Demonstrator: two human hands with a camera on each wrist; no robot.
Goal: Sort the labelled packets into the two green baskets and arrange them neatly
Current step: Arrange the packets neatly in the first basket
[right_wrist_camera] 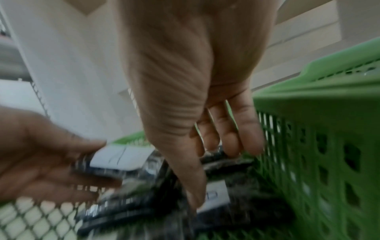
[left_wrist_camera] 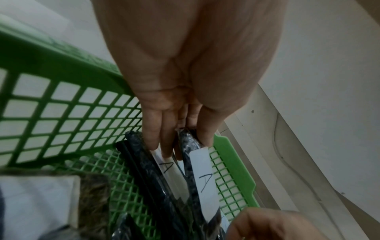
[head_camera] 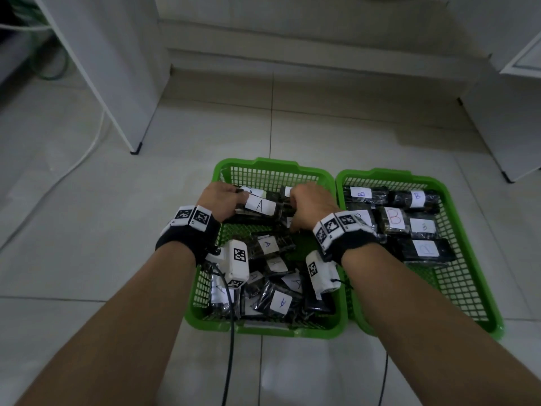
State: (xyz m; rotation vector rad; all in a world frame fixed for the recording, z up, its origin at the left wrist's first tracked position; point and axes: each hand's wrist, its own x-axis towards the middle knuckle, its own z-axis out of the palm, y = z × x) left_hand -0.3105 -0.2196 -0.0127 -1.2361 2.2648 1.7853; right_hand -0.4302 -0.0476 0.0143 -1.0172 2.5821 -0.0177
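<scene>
Green plastic mesh: two baskets side by side on pale floor tiles (head_camera: 117,230). Left basket (head_camera: 272,168) holds the A packets, right basket (head_camera: 377,174) holds the B packets (head_camera: 393,219), already laid in rough flat rows. Near half of the left basket is a loose heap of A packets (head_camera: 281,300), tilted and overlapping. A bare patch of mesh separates the heap from the far end.

Both hands work at the far end. Left hand (head_camera: 224,200) pinches one end of a small stack of A packets (head_camera: 259,205), thumb on one face, fingers (left_wrist_camera: 153,138) between packets. Right hand (head_camera: 310,205) has fingers curled over the stack's other end; its wrist view is blurred, exact contact unclear.

Judged step: squaring this stack against the far wall. Best done by keeping labels up, pressing both ends inward evenly, sliding the stack flush into the far left corner.

Room: far wall and right wall stand close to the knuckles; bare mesh behind gives space for drawing back.
</scene>
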